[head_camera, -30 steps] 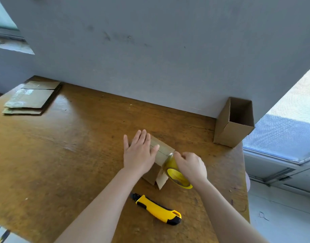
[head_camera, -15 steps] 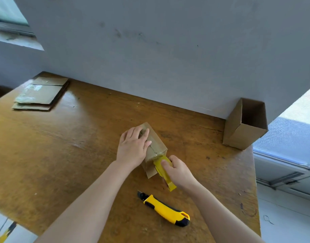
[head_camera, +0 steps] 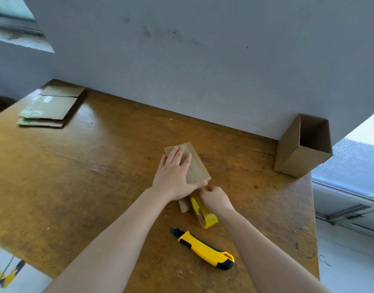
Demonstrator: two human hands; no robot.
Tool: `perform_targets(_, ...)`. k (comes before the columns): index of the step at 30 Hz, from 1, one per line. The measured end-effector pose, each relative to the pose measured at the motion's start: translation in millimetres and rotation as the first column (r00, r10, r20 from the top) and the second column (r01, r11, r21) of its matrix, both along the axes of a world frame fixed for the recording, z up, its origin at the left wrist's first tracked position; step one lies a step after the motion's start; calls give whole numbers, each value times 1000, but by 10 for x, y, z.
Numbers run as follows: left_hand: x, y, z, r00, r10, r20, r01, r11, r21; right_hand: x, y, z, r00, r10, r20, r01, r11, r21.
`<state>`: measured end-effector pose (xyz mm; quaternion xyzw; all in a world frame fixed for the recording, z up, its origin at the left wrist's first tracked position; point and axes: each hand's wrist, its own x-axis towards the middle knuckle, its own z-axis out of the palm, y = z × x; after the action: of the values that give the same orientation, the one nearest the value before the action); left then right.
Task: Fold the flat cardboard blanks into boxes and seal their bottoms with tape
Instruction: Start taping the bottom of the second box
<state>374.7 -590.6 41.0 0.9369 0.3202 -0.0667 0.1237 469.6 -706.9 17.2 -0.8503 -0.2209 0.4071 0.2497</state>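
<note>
A small cardboard box (head_camera: 197,166) stands bottom-up in the middle of the wooden table (head_camera: 80,187), a strip of clear tape running along its closed flaps. My left hand (head_camera: 175,176) lies flat on the box bottom, fingers straight, pressing it down. My right hand (head_camera: 215,199) grips a yellow tape roll (head_camera: 203,214) at the box's near edge, the roll standing on edge just below the corner. A loose flap (head_camera: 183,206) sticks out under my left wrist.
A yellow and black utility knife (head_camera: 205,250) lies near the front edge. A finished open box (head_camera: 302,149) stands at the back right corner against the grey wall. A stack of flat blanks (head_camera: 51,106) lies at the back left. The table's right edge drops to the floor.
My right hand has drawn the tape roll down over the box's near edge toward me. My left hand has slid along the box bottom, staying flat on it.
</note>
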Motion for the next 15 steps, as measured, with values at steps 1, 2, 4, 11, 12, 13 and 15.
perform_targets(1,-2,-5,-15,1000,-17,-21,17,1000,13,-6,-7,2,1000,8,0,-8,1000,6)
perform_targets(2,-20,10,-36,999,-25,-28,25,999,21,-12,-10,9,1000,28,1,-28,999,17)
perform_targets(4,-81,86,-57,999,-41,-16,41,999,14,-29,-27,27,997,81,-4,-80,995,51)
perform_targets(11,-203,246,-95,985,-144,-91,148,988,34,-176,-126,6,947,222,-232,-182,966,181)
perform_targets(12,-210,249,-115,984,-144,-101,150,987,57,-210,-120,-5,944,224,-241,-181,965,188)
perform_targets(13,-221,259,-138,984,-143,-105,152,985,80,-241,-112,-10,942,227,-248,-181,964,196)
perform_targets(15,-250,280,-190,984,-143,-104,154,982,106,-280,-88,-12,937,236,-259,-186,961,203)
